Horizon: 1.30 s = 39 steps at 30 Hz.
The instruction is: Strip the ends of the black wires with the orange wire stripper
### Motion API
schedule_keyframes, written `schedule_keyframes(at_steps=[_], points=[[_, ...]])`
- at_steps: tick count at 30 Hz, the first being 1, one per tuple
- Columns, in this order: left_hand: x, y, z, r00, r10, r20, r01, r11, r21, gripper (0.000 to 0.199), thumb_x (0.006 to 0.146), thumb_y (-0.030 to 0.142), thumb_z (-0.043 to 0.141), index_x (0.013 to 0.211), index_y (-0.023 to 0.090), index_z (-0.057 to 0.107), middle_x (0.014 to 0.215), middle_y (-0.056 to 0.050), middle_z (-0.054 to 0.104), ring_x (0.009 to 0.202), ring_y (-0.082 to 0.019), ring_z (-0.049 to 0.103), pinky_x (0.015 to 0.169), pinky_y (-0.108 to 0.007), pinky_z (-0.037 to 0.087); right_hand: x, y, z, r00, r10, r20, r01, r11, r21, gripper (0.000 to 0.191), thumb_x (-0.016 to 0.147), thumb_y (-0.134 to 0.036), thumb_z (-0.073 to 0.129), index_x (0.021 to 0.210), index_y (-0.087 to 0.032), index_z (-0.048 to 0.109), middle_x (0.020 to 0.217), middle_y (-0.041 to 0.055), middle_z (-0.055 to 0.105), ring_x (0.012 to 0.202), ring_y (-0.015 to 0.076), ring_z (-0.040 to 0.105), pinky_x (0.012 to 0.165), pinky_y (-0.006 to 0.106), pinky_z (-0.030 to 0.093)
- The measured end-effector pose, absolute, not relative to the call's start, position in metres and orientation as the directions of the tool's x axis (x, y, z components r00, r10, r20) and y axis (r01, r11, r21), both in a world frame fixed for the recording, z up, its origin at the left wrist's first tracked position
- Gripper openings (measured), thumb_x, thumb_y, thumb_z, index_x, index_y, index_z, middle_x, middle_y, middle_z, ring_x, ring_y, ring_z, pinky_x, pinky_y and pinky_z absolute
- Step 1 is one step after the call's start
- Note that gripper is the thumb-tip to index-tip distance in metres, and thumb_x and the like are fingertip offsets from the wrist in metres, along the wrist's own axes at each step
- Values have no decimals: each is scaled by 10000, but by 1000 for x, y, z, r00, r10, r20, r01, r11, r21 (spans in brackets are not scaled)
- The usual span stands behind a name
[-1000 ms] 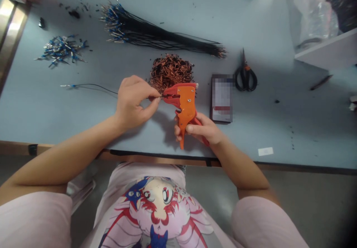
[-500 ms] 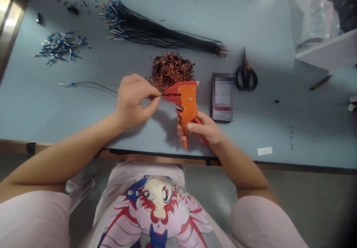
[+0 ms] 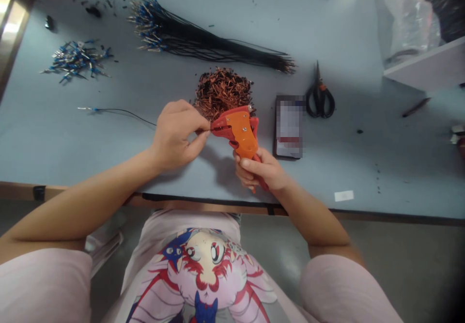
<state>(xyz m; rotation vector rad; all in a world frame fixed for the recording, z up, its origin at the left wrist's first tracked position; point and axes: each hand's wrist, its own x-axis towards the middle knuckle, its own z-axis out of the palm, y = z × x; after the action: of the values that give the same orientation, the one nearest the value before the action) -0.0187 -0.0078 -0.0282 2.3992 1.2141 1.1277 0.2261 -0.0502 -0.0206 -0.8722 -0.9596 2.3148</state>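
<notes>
Between the thumb and fingertips of my left hand (image 3: 179,131) is pinched a thin black wire (image 3: 127,112). Its far end, with a blue-and-silver terminal (image 3: 89,109), trails out to the left over the table. The near end of the wire meets the jaws of an orange and red wire stripper (image 3: 244,131); the exact tip is too small to make out. My right hand (image 3: 261,168) is wrapped round the stripper's handles. Just behind the stripper's head lies a heap of copper-coloured wire scraps (image 3: 223,88).
A long bundle of black wires (image 3: 218,42) lies at the back, and a pile of blue terminals (image 3: 80,59) at the left. To the right are a phone (image 3: 288,128), black-handled scissors (image 3: 320,100), a dark pen (image 3: 416,107) and a white label (image 3: 343,195).
My right hand has squeezed the stripper's handles closer together, and the tool has tilted, its head turning slightly left. My left hand keeps its pinch on the wire, almost in place.
</notes>
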Motion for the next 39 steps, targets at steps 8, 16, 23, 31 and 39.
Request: schedule_keyframes(at_steps=[8, 16, 23, 31, 39], points=[[-16, -7, -28, 303, 726, 617, 561, -659, 501, 105, 898, 205, 557, 805, 225, 600, 733, -3, 678, 689, -165, 607, 667, -332, 478, 235, -41, -31, -716, 619, -323, -219, -639, -738, 516, 782, -369, 832, 1181, -142, 596, 945, 65, 694, 812, 182, 700, 719, 331, 592], [-16, -12, -25, 241, 741, 627, 589, -625, 513, 124, 931, 177, 562, 837, 259, 567, 770, -5, 679, 733, -167, 631, 680, -362, 499, 237, -43, -25, -735, 560, -382, -171, -699, -695, 526, 783, -401, 824, 1175, -141, 590, 941, 85, 727, 829, 236, 740, 697, 373, 612], [-15, -12, -28, 235, 715, 658, 568, -650, 504, 142, 924, 155, 563, 823, 254, 581, 743, -2, 673, 711, -161, 617, 668, -355, 497, 235, -47, -25, -728, 582, -362, -198, -685, -701, 420, 851, -393, 764, 1147, -148, 595, 944, 92, 740, 832, 246, 763, 678, 380, 636], [-13, -12, -31, 227, 677, 700, 533, -688, 493, 132, 870, 118, 600, 821, 240, 588, 724, 7, 667, 677, -165, 609, 634, -333, 478, 231, -51, -19, -711, 601, -364, -182, -658, -731, 396, 838, -366, 792, 1098, -135, 603, 917, 90, 742, 774, 215, 743, 670, 365, 632], [-12, -10, -33, 224, 638, 737, 522, -717, 462, 109, 837, 115, 604, 796, 215, 592, 696, 14, 654, 653, -144, 594, 627, -296, 468, 233, -53, -19, -690, 622, -371, -176, -641, -747, 368, 850, -375, 792, 1073, -128, 636, 873, 74, 748, 714, 189, 742, 649, 335, 619]])
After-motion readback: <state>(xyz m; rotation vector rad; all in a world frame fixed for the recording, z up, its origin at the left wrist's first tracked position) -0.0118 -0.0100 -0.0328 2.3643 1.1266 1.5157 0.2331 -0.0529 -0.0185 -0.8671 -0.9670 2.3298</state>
